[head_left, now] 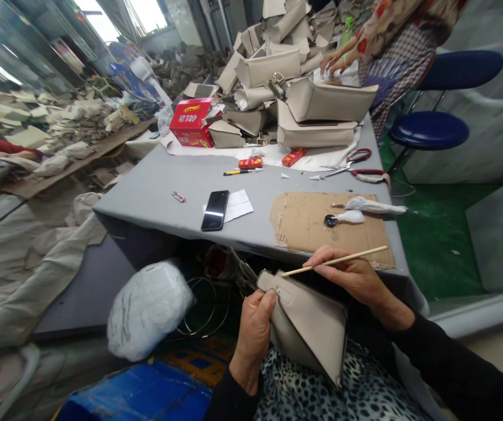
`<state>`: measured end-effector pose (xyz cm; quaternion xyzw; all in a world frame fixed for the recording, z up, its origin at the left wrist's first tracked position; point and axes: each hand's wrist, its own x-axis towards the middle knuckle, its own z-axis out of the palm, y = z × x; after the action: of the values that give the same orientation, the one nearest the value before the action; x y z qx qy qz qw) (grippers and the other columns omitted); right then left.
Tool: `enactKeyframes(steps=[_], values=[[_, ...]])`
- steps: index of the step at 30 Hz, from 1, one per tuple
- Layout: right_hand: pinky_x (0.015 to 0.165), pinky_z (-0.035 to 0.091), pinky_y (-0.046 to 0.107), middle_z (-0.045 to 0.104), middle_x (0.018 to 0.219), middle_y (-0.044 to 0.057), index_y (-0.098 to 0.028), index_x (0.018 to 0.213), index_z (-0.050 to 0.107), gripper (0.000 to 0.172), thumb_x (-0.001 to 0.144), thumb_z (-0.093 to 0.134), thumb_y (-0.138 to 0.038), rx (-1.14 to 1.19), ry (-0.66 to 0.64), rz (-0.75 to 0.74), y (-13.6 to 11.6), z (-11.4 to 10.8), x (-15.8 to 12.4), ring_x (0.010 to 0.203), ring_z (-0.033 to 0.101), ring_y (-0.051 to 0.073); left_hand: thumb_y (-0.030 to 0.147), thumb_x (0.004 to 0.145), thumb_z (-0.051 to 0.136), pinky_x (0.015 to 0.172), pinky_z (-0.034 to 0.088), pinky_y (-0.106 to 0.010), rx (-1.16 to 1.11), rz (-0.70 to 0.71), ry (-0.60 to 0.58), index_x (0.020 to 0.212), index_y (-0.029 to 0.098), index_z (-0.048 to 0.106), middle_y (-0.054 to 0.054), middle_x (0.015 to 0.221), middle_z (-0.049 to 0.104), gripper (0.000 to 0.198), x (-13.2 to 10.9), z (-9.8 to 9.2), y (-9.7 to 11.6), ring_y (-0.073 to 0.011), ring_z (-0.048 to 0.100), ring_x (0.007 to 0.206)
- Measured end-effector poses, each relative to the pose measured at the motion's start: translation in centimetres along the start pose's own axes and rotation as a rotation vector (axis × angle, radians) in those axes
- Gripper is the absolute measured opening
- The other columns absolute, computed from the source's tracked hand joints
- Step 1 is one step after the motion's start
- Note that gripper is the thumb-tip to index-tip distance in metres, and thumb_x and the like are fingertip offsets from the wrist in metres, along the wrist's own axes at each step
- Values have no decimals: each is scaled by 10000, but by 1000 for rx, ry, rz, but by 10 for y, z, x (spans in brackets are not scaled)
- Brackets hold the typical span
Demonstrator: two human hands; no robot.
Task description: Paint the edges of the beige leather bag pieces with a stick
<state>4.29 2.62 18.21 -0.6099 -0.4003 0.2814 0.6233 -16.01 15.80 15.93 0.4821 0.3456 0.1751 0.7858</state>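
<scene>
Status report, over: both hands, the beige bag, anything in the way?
Left hand gripping beige bag near its upper corner. Right hand holding thin stick, tip at bag's upper edge. Nothing visibly blocking; phone apart on table.

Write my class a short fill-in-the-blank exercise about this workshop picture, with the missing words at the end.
1. The hand holding the thin stick is the person's ____ one; the other hand grips the beige bag.
2. The phone lying partly on white paper is ____ in colour.
3. The large box beside the pile of bags is mainly ____.
4. The round stool seat is ____.

Missing words: right; black; red; blue.
</scene>
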Motion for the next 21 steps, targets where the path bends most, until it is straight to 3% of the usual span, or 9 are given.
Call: enactKeyframes(steps=[6, 12, 17, 19, 21], values=[[879, 549, 351, 774, 988, 54, -244, 960, 785, 139, 921, 716, -358, 35, 34, 24, 2, -5, -2, 954, 703, 226, 451, 869, 734, 657, 487, -266, -18, -2, 4, 928, 115, 785, -56, 727, 739, 345, 2, 1, -1, -177, 629, 668], [845, 550, 330, 789, 943, 33, -254, 911, 780, 96, 900, 735, -338, 48, 257, -6, 7, -9, -10, 909, 713, 216, 480, 848, 753, 623, 447, -238, 21, 20, 48, 817, 121, 757, -39, 713, 709, 361, 3, -2, -3, -146, 573, 647], [826, 536, 343, 784, 939, 26, -247, 936, 773, 113, 895, 738, -346, -219, 686, -66, 11, -29, -7, 898, 707, 224, 505, 827, 772, 604, 443, -233, 43, -27, 77, 826, 130, 743, -32, 695, 688, 377, 4, -9, -4, -147, 560, 651], [806, 520, 343, 774, 974, 35, -241, 961, 770, 131, 921, 706, -349, -400, 770, -104, 11, -42, -4, 902, 691, 225, 514, 814, 783, 597, 446, -233, 50, -34, 84, 810, 133, 736, -33, 698, 688, 384, 6, -11, -4, -149, 558, 649], [760, 503, 337, 761, 977, 42, -234, 971, 764, 142, 944, 678, -344, -558, 767, -131, 11, -53, -1, 850, 668, 214, 525, 794, 797, 590, 446, -235, 61, -28, 96, 772, 135, 728, -33, 687, 680, 397, 8, -11, -4, -150, 552, 642]])
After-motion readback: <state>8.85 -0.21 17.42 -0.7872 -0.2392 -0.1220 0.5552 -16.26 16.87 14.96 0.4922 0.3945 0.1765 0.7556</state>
